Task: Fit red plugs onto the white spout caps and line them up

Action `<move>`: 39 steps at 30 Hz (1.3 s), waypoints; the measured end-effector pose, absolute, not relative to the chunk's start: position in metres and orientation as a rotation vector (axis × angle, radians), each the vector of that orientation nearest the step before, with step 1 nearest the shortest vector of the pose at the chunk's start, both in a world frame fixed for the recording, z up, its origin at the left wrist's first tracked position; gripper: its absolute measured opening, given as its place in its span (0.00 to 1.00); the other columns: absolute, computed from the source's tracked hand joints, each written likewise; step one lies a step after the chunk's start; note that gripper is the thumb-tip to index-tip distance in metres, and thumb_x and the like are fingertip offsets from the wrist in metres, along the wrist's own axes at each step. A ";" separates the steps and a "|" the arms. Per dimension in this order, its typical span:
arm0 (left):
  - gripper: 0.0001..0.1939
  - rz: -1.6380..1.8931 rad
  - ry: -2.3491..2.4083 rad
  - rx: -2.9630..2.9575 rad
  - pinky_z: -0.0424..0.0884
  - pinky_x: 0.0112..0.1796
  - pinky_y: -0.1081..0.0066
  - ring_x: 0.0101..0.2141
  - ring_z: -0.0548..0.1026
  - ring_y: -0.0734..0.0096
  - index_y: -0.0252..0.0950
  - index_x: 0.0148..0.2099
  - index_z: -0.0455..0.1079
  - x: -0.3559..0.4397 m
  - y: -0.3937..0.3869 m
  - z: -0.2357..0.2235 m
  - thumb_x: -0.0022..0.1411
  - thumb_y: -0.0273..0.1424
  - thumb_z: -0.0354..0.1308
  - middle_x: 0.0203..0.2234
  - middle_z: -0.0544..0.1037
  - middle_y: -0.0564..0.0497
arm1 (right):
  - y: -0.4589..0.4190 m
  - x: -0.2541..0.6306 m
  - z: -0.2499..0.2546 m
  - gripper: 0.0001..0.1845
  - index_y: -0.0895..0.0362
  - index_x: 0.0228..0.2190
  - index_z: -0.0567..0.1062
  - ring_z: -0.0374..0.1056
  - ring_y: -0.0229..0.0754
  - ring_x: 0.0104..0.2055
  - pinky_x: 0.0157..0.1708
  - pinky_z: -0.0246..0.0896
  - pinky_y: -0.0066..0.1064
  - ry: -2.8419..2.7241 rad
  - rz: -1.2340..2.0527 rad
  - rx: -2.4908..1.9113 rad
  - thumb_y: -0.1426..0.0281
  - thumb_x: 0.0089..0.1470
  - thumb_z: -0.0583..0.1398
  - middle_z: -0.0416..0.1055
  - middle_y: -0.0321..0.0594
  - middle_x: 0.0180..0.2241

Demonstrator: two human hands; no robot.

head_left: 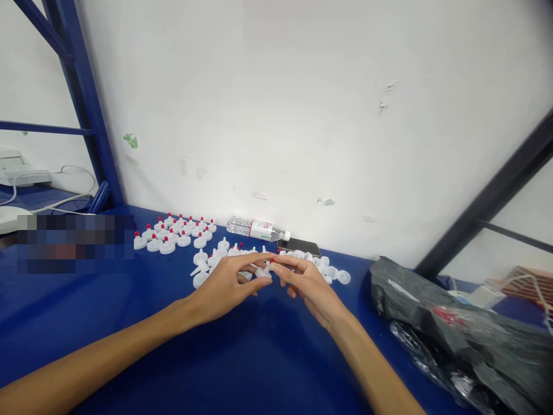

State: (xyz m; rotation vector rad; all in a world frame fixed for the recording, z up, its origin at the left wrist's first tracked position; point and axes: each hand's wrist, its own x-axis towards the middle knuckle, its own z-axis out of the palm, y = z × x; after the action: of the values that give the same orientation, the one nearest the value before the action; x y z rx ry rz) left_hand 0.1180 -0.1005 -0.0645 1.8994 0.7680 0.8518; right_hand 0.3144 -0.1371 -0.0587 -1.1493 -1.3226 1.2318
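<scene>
My left hand (228, 282) and my right hand (305, 282) meet over the blue table (242, 357), fingertips pinched together on a small white plastic cap with a red tip (266, 270). Just behind the hands lies a loose pile of white caps (216, 259), some on their sides, and more white caps (332, 272) lie to the right. Further back left stands a group of white caps with red tips (173, 233), set upright in rows.
A clear plastic water bottle (257, 227) lies on its side against the white wall, with a dark phone (299, 246) next to it. A grey plastic bag (453, 328) with red bits inside fills the right. Blue shelf posts (86, 98) rise at left.
</scene>
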 end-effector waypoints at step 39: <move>0.16 0.240 2.016 2.388 0.65 0.31 0.68 0.36 0.79 0.55 0.39 0.39 0.69 0.003 0.003 -0.055 0.45 0.33 0.62 0.32 0.82 0.47 | -0.140 0.314 -0.052 0.22 0.52 0.48 0.74 0.58 0.30 0.21 0.17 0.47 0.22 -1.073 1.466 -1.020 0.50 0.60 0.59 0.68 0.36 0.34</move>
State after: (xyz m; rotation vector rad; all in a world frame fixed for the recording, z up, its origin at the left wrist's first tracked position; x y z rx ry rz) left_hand 0.0033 0.0029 -0.0550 2.3877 2.0161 0.2401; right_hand 0.3144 -0.1398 -0.0516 -1.0202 -1.0728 1.4665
